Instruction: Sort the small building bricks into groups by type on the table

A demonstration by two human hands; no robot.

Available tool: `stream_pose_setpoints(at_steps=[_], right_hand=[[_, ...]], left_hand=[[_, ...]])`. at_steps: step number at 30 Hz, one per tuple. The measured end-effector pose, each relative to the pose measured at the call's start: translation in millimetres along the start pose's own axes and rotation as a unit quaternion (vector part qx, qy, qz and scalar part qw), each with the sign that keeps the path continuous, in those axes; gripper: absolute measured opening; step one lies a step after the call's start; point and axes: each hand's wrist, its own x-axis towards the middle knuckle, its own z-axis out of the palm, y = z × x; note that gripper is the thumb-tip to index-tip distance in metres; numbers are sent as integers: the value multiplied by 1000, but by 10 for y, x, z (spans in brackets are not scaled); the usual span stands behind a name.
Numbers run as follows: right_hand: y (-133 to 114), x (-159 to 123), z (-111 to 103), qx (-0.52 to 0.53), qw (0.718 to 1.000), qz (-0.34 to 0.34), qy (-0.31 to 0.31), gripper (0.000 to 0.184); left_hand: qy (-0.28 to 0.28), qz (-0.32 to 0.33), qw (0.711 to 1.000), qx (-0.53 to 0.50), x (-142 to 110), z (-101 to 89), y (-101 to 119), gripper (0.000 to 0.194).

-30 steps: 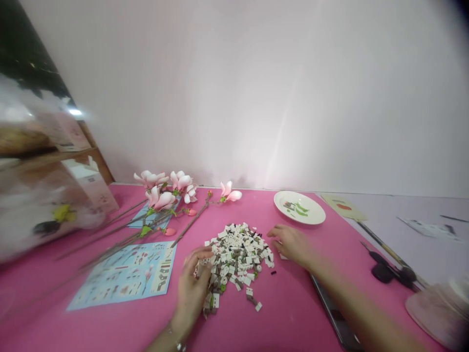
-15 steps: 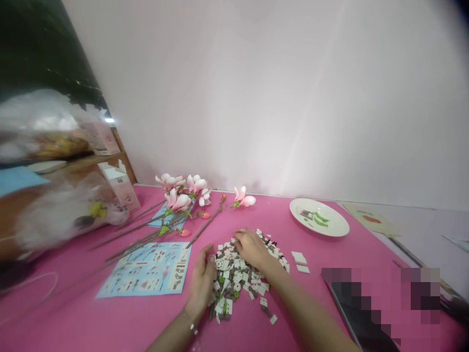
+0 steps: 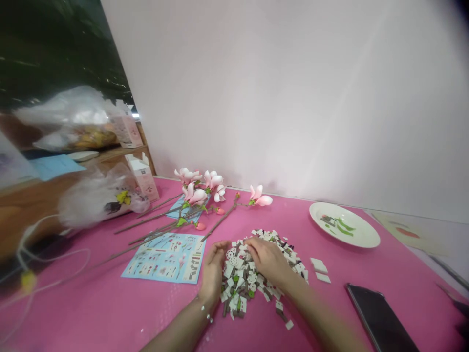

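Head view: we have a loose pile of small building pieces point(image 3: 240, 281), white, brown and green, as our landmark. Left hand point(image 3: 212, 274) cups the pile's left edge, fingers loosely curled; right hand point(image 3: 270, 260) lies over its top, fingers bent downward. We cannot tell whether either grips a piece. Printed sheet point(image 3: 164, 259) left of the pile, flower stems behind-left, plate point(image 3: 367, 233) behind-right. We judge the step as picking through the pile; the next move calls for narrowed fingertips, as neighbouring pieces could shift.
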Motion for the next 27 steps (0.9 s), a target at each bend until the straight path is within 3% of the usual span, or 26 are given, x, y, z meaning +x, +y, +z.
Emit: stream_pose_setpoints(at_steps=[5, 8, 12, 14, 19, 22, 27], right_hand=[[-226, -48, -11, -55, 994, -4, -91, 29], [-232, -61, 64, -64, 994, 1, -87, 18], [-133, -98, 121, -71, 995, 29, -63, 23], [-71, -140, 110, -67, 995, 53, -45, 29], [77, -281, 47, 40, 990, 138, -1, 24], [149, -359, 33, 87, 982, 168, 23, 20], [148, -495, -4, 156, 965, 199, 67, 23]], left_hand=[[16, 24, 993, 114, 53, -93, 136, 21], [-17, 28, 977, 210, 60, -129, 195, 15], [-52, 41, 945, 321, -25, -122, 266, 11], [-59, 62, 924, 372, -80, -113, 281, 14], [-118, 140, 840, 510, -161, -87, 255, 25], [-138, 152, 839, 503, -178, -75, 250, 25], [-143, 169, 870, 441, -184, -73, 253, 22]])
